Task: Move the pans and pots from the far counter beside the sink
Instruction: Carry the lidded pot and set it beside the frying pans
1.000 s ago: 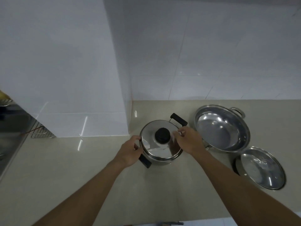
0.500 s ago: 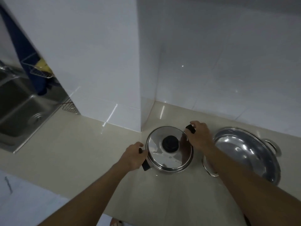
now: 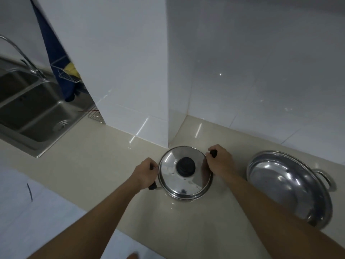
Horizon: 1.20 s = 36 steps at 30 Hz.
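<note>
A small steel pot (image 3: 184, 186) with a shiny lid and black knob is on the beige counter (image 3: 97, 165), close to the corner of a white tiled pillar. My left hand (image 3: 144, 172) grips its black left handle. My right hand (image 3: 219, 161) grips the black right handle at the far side. To the right, a wide empty steel pan (image 3: 291, 189) with loop handles sits on the counter. The steel sink (image 3: 31, 113) lies at the far left.
The white tiled pillar (image 3: 121, 71) juts out between the sink and the pot. A curved tap (image 3: 22, 55), a dark blue cloth (image 3: 56, 58) and a wire rack with a yellow sponge (image 3: 70, 69) are by the sink. White floor shows below the counter edge.
My right hand has shifted from the lid's rim to the pot's far handle and closed on it. The view has swung left, bringing the sink into sight and losing the second lid at right.
</note>
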Tool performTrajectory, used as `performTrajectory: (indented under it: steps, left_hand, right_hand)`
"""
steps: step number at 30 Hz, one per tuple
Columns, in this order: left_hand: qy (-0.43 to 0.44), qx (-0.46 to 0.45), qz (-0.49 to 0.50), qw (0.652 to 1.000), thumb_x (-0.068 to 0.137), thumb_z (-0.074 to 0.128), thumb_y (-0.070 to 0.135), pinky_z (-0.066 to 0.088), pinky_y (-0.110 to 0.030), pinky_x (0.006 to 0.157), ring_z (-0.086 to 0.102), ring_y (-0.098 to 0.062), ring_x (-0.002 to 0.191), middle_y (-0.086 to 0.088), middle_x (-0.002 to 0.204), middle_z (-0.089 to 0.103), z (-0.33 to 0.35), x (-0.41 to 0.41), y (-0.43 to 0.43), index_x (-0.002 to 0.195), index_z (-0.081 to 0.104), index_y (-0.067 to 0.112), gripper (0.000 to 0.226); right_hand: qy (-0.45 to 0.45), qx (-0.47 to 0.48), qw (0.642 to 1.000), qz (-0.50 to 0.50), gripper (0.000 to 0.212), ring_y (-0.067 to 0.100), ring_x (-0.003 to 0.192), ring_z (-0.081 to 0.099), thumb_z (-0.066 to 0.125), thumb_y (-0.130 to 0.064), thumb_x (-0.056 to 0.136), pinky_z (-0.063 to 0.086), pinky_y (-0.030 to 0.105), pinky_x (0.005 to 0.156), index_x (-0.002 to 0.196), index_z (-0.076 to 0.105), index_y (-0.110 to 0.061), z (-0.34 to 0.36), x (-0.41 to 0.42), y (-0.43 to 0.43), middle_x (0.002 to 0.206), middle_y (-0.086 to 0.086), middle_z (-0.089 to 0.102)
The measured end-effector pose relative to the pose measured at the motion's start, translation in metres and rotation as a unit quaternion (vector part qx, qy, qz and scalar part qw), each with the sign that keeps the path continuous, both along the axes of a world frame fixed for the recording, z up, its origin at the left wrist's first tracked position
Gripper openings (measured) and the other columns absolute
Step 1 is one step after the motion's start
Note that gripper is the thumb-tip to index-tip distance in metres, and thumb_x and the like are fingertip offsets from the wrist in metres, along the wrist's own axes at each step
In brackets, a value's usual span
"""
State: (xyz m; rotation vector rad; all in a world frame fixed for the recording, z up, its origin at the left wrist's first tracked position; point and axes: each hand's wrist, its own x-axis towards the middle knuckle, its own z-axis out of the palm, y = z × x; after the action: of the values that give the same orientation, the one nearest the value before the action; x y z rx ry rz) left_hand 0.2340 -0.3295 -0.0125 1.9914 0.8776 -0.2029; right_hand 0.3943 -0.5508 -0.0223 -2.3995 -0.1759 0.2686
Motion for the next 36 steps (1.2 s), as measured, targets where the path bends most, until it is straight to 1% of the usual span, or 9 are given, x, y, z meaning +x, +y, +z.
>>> performTrajectory:
  steps: [3,5,7,10,16,21,28,32,36]
  left_hand:
    - [-0.003,0.005,0.025,1.0,0.095,0.046,0.022,0.043,-0.021,0.052,0.061,-0.011,0.054,-0.002,0.075,0.062,0.002,-0.017,0.014,0.092,0.057,0.016,0.013]
    - [-0.007,0.002,0.037,0.999,0.094,0.042,0.023,0.044,-0.021,0.044,0.06,-0.012,0.041,-0.006,0.072,0.064,0.005,-0.032,0.025,0.091,0.056,0.016,0.016]
    - [-0.022,-0.01,0.055,0.998,0.094,0.046,0.027,0.046,-0.024,0.042,0.06,-0.018,0.046,-0.007,0.075,0.063,0.007,-0.048,0.037,0.088,0.056,0.016,0.017]
    - [-0.048,0.0,0.077,0.996,0.093,0.054,0.04,0.049,-0.025,0.045,0.058,-0.019,0.061,-0.005,0.08,0.062,0.013,-0.072,0.059,0.085,0.056,0.018,0.024]
    - [-0.071,0.034,0.113,0.991,0.091,0.058,0.045,0.044,-0.018,0.04,0.06,-0.015,0.062,-0.002,0.08,0.064,0.028,-0.143,0.136,0.087,0.056,0.02,0.025]
    - [-0.081,0.031,0.172,0.981,0.091,0.057,0.049,0.046,-0.021,0.04,0.061,-0.017,0.069,-0.004,0.087,0.063,0.04,-0.216,0.215,0.091,0.055,0.02,0.029]
    - [-0.082,0.089,0.244,0.962,0.091,0.055,0.048,0.049,-0.026,0.045,0.063,-0.017,0.073,-0.001,0.085,0.063,0.062,-0.314,0.314,0.088,0.055,0.021,0.027]
    - [-0.072,0.147,0.282,0.945,0.094,0.051,0.048,0.053,-0.035,0.07,0.064,-0.019,0.081,-0.002,0.088,0.066,0.07,-0.358,0.357,0.092,0.055,0.018,0.03]
    - [-0.05,0.199,0.312,0.928,0.096,0.048,0.047,0.054,-0.039,0.076,0.062,-0.025,0.086,-0.011,0.097,0.063,0.072,-0.391,0.399,0.098,0.053,0.012,0.035]
  right_hand:
    - [0.001,0.022,1.0,0.013,0.013,0.018,0.094,0.063,0.066,-0.021,0.086,0.039,0.02,0.079,0.099,0.069,-0.023,0.001,-0.013,0.014,0.1,-0.004,0.07]
    - [0.002,0.03,0.999,0.018,0.007,0.018,0.09,0.063,0.067,-0.022,0.086,0.041,0.021,0.077,0.092,0.069,-0.023,0.003,-0.026,0.028,0.092,-0.007,0.068]
    - [-0.003,0.042,0.999,0.021,0.002,0.016,0.083,0.062,0.068,-0.027,0.085,0.043,0.023,0.074,0.085,0.067,-0.025,0.005,-0.042,0.045,0.083,-0.011,0.065]
    - [-0.015,0.065,0.998,0.023,0.007,0.013,0.077,0.059,0.069,-0.032,0.084,0.042,0.024,0.071,0.081,0.066,-0.027,0.01,-0.067,0.075,0.077,-0.013,0.064]
    - [-0.005,0.106,0.993,0.054,0.016,0.011,0.077,0.063,0.076,-0.039,0.078,0.05,0.026,0.074,0.084,0.068,-0.027,0.025,-0.124,0.165,0.076,-0.015,0.064]
    - [0.009,0.123,0.986,0.108,0.03,0.012,0.081,0.065,0.079,-0.047,0.074,0.053,0.029,0.075,0.092,0.067,-0.026,0.04,-0.18,0.261,0.079,-0.008,0.069]
    - [0.003,0.141,0.973,0.183,0.031,0.013,0.085,0.063,0.078,-0.047,0.076,0.048,0.025,0.074,0.095,0.067,-0.025,0.059,-0.259,0.391,0.084,-0.011,0.065]
    - [-0.001,0.142,0.961,0.236,0.033,0.016,0.087,0.064,0.077,-0.046,0.078,0.053,0.032,0.08,0.097,0.068,-0.021,0.069,-0.293,0.458,0.089,-0.005,0.068]
    - [-0.004,0.142,0.947,0.287,0.031,0.016,0.084,0.064,0.077,-0.047,0.077,0.053,0.031,0.074,0.092,0.068,-0.021,0.071,-0.317,0.526,0.088,-0.005,0.068]
